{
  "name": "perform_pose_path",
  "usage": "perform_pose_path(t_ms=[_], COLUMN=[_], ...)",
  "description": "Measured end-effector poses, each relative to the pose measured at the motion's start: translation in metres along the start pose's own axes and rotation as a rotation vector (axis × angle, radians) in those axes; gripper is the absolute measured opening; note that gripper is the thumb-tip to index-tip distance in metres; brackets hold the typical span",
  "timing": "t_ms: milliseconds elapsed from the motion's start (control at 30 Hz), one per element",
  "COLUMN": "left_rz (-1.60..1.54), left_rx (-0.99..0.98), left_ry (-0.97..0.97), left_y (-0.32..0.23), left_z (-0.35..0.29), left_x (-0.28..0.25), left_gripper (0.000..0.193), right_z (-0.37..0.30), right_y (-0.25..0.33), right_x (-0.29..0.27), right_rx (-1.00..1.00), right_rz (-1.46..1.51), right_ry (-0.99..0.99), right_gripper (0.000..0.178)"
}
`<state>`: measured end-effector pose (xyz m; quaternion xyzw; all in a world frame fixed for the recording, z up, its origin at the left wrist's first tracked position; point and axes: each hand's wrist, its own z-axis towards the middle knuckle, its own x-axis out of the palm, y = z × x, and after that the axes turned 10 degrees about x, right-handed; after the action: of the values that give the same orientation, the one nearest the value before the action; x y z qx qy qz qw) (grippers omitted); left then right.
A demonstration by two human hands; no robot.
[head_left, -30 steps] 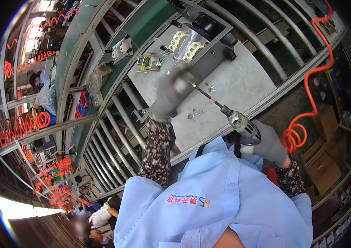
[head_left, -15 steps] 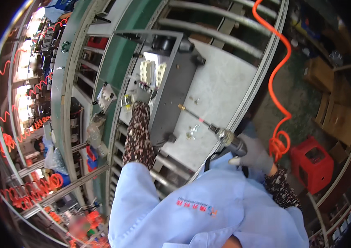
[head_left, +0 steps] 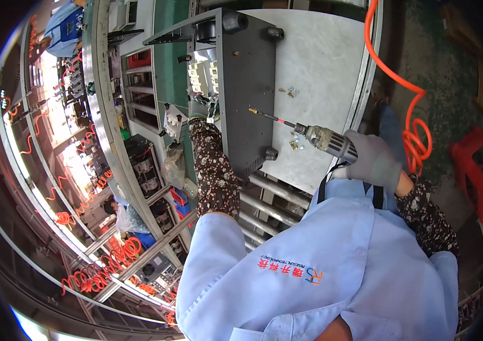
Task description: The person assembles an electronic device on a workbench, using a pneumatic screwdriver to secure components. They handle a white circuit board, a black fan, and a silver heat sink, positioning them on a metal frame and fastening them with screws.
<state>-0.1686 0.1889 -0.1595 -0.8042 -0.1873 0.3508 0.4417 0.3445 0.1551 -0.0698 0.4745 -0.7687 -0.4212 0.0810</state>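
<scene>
Much likely depends on the right hand (head_left: 374, 161), wrapped around the power screwdriver (head_left: 332, 144), aiming squarely at the grey case (head_left: 250, 74) on the table (head_left: 321, 62), while what the left hand (head_left: 198, 108) holds inside cannot be told.

Ahead of the right hand (head_left: 373, 159), an open corridor ran over the pale board (head_left: 321, 62), along the near flank of the grey metal enclosure (head_left: 250, 74). The power screwdriver (head_left: 327, 141) in its grip barred this corridor leftward; the bit (head_left: 267, 117) overlapped the enclosure, contact being indeterminable. Small loose fasteners (head_left: 295, 144) lay left of the hand, beside the tool's nose. To the hand's right, an orange coiled hose (head_left: 416, 145) narrowed lateral passage. The left hand (head_left: 198, 108), partly hidden, was confined by the enclosure wall at its right, cream blocks (head_left: 197, 80) just ahead and wires (head_left: 212, 105) alongside.
</scene>
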Motion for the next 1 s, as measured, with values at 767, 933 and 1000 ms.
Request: perform_pose_path(t_ms=[767, 933, 1000], left_rz=[0.060, 0.060, 0.060], left_rx=[-0.021, -0.016, -0.017], left_ry=[-0.027, -0.034, -0.036], left_y=[-0.016, -0.019, -0.018], left_z=[-0.011, -0.012, -0.012], left_x=[-0.018, -0.020, -0.022], left_gripper=[0.047, 0.046, 0.045], right_z=[0.024, 0.026, 0.027], right_y=[0.022, 0.026, 0.027], right_x=[-0.001, -0.004, -0.006], right_rx=[0.069, 0.054, 0.043], right_rz=[-0.105, -0.126, -0.141], right_ry=[0.092, 0.100, 0.096], right_gripper=[0.063, 0.064, 0.064])
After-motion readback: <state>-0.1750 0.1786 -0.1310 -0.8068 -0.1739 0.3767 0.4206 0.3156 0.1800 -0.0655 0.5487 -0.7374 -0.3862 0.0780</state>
